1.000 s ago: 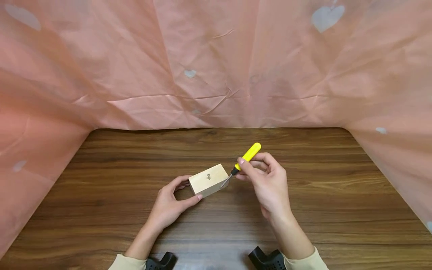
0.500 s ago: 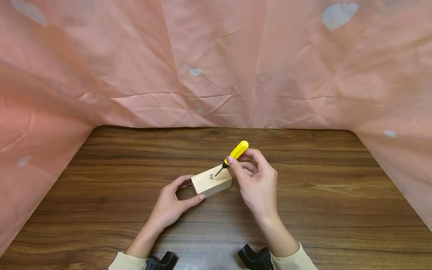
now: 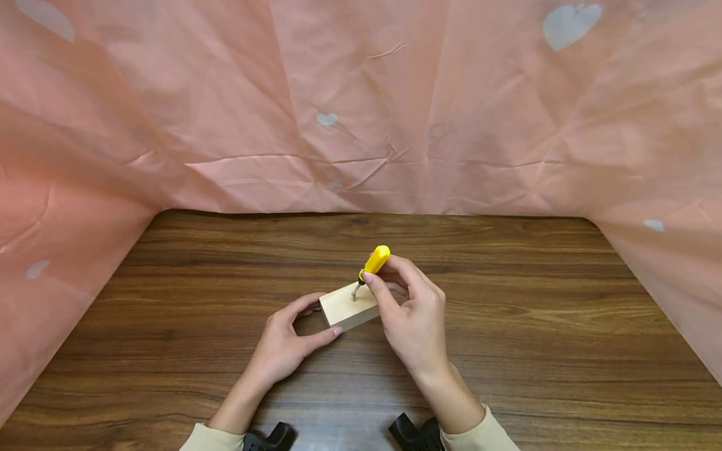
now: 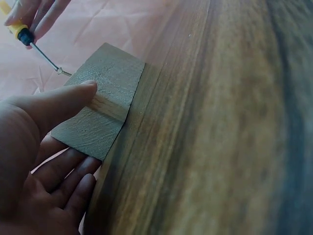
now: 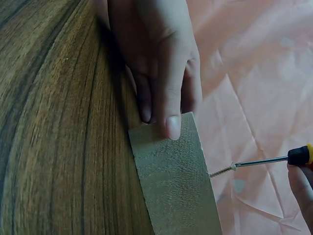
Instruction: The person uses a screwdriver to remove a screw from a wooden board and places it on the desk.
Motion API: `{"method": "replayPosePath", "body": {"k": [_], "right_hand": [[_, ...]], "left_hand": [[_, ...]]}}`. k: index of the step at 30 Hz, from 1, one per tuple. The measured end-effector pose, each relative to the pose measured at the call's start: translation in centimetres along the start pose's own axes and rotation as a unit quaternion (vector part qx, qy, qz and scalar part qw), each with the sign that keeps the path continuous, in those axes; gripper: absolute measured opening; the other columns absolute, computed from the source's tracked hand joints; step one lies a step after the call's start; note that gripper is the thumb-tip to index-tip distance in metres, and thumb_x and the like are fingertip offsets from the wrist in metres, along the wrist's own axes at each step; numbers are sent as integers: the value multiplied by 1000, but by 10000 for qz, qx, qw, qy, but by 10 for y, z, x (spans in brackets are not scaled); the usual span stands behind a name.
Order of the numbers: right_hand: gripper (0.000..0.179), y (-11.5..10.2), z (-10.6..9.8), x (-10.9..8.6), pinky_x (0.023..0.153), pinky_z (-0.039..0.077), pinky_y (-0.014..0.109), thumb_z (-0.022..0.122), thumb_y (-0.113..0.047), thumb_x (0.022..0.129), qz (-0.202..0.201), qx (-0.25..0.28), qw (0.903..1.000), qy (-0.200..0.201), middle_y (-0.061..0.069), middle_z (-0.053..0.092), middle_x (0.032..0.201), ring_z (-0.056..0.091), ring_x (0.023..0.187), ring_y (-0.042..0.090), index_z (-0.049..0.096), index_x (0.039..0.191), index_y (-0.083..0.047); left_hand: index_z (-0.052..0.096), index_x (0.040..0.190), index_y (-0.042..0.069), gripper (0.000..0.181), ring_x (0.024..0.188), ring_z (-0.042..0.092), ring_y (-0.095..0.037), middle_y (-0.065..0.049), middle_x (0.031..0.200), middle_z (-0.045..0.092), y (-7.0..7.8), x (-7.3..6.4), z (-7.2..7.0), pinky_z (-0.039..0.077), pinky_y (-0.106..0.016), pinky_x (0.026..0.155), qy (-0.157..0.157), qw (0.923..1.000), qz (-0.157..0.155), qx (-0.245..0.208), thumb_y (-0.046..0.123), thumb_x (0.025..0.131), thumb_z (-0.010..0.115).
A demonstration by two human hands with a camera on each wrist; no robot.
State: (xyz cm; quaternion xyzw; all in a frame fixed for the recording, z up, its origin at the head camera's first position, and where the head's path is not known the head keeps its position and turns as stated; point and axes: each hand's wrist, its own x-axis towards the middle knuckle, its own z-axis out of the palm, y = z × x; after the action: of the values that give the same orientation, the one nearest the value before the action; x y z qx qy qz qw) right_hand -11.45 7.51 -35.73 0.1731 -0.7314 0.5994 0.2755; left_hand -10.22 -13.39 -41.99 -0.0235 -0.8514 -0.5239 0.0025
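A pale wooden block (image 3: 344, 307) lies on the table, with a screw (image 5: 223, 171) standing partly out of its top face. My left hand (image 3: 284, 341) grips the block's left end, thumb on the near side and fingers at the far side. In my right hand (image 3: 414, 319), thumb and fingers pinch a yellow screwdriver (image 3: 376, 260) by the lower handle, near its black collar. Its metal shaft (image 4: 45, 56) slants down and the tip meets the screw head. The right hand covers the block's right end in the head view.
A brown wood-grain table (image 3: 564, 326) lies under the hands. Pink cloth (image 3: 361, 106) with pale hearts hangs round its back and sides. Black devices (image 3: 416, 433) sit by both wrists, next to the beige sleeves (image 3: 479, 432).
My right hand has moved left with the screwdriver, bringing its tip from beside the block's right end onto the screw head. The left hand keeps its hold on the block.
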Motion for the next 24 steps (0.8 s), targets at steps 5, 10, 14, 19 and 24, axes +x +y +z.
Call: {"method": "replayPosePath", "body": {"k": [5, 10, 14, 19, 24], "right_hand": [[21, 0, 1, 0, 89, 63, 22, 81, -3, 95, -253, -435, 9987, -112, 7, 79, 103, 77, 94, 19, 77, 116, -3], [21, -4, 4, 3, 87, 64, 29, 77, -5, 97, -240, -807, 9961, -266, 5, 77, 101, 75, 95, 16, 75, 118, -4], [17, -5, 6, 6, 81, 64, 32, 77, -8, 96, -106, -884, 9959, -172, 5, 77, 100, 73, 89, 14, 72, 112, -5], [15, -3, 6, 7, 77, 63, 33, 83, -16, 96, -176, -991, 9949, -91, 2, 79, 101, 73, 85, 15, 74, 106, -8], [18, -5, 10, 6, 64, 58, 30, 84, -17, 95, -196, -987, 9949, -77, 1, 75, 93, 71, 79, 13, 79, 111, -12]], "left_hand": [[73, 137, 23, 59, 125, 68, -18, 2, 128, 78, 0, 0, -1, 48, -49, 115, -48, 9999, 26, -97, 29, 83, 96], [72, 138, 24, 61, 130, 66, -17, 3, 130, 77, 0, 0, -2, 46, -49, 118, -60, 9999, -104, -60, 28, 82, 96], [72, 137, 25, 62, 132, 66, -18, 4, 130, 76, -1, -1, -1, 46, -49, 119, -61, 9999, -128, -27, 28, 81, 97], [72, 138, 26, 62, 134, 65, -18, 5, 132, 76, -1, -1, -1, 45, -50, 120, -81, 9999, -141, -47, 28, 81, 97], [72, 139, 26, 62, 136, 64, -19, 4, 134, 75, -1, -2, -2, 44, -51, 121, -78, 9999, -150, 24, 29, 82, 96]]}}
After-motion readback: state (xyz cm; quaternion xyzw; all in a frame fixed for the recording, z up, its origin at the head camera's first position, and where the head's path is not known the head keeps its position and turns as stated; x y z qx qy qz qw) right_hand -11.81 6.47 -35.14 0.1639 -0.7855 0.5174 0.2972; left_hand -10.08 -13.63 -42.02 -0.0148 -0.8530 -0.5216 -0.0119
